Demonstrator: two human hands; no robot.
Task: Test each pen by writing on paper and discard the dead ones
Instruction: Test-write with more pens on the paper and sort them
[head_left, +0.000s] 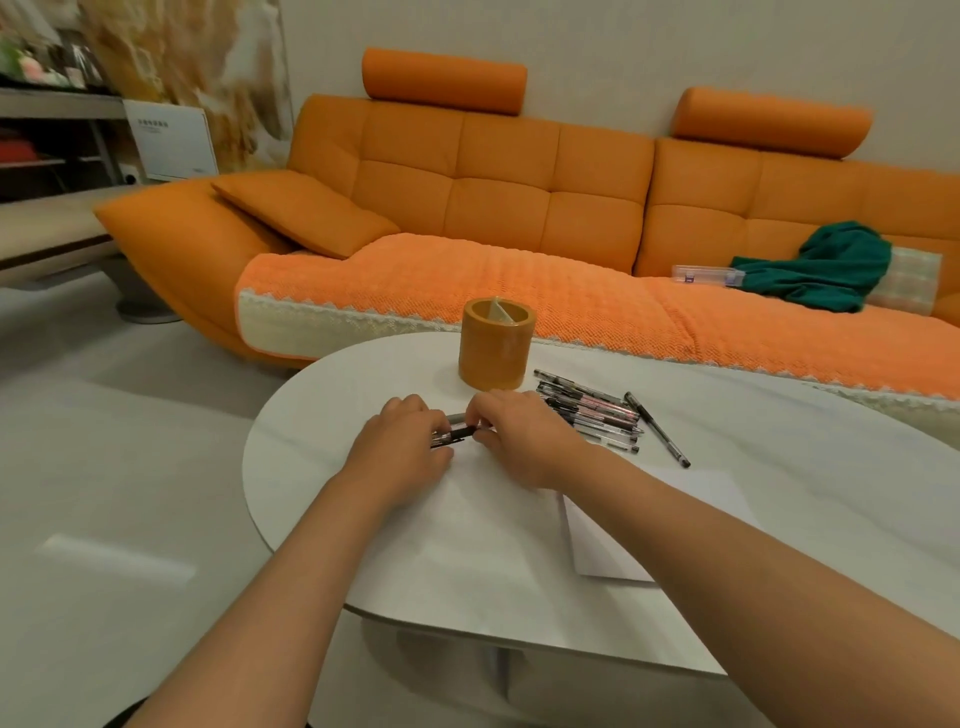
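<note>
You look to be early in the job. Both your hands are on one dark pen (460, 433), held just above the far edge of the white paper (467, 530): your left hand (402, 441) curls round one end and your right hand (519, 436) pinches the other, perhaps to pull the cap, though the view is too soft to be sure. I see no ink marks on the sheet. The pile of pens (592, 415) lies just right of your hands on the white table (779, 467), apparently all waiting to be tested. The orange pen holder (496, 351) stands behind, showing only its divider.
</note>
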